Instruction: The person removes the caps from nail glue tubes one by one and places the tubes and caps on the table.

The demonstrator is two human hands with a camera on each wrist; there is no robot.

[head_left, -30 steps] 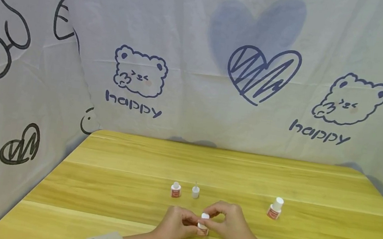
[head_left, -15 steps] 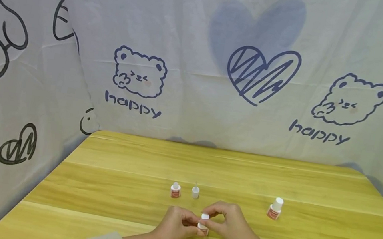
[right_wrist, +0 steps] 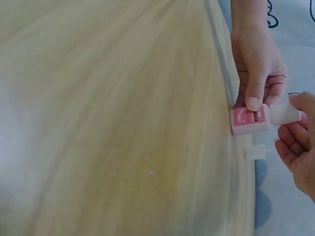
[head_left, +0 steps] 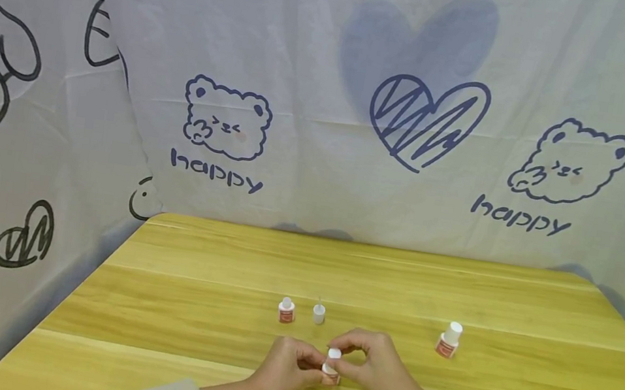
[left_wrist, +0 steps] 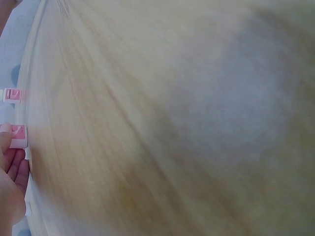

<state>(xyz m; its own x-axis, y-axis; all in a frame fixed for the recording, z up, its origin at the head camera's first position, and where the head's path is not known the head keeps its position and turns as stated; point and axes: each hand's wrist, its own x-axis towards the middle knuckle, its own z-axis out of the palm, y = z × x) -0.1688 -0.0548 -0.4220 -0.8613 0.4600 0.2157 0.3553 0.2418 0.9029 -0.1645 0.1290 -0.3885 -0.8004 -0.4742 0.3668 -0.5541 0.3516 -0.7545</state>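
Observation:
Near the front middle of the table, my left hand (head_left: pixel 286 371) holds the body of a small white bottle (right_wrist: pixel 248 121) with a pink label, its thumb lying over the label. The bottle stands upright in the head view. Fingers and thumb of my right hand (head_left: pixel 380 370) pinch the white cap (right_wrist: pixel 285 113) on top of that bottle. In the left wrist view, part of the same bottle (left_wrist: pixel 18 136) shows at the left edge. Whether the cap is tight or loose on the neck cannot be seen.
Beyond the hands stands an uncapped bottle (head_left: pixel 286 313), with a white brush cap (head_left: pixel 318 314) beside it, its thin brush pointing up. A third, capped bottle (head_left: pixel 448 341) stands to the right on the wooden table (head_left: pixel 185 310). A printed cloth (head_left: pixel 315 175) hangs behind.
Both hands keep their hold on the bottle and its cap. The right fingertips have shifted very slightly at the cap; the other bottles stay where they were.

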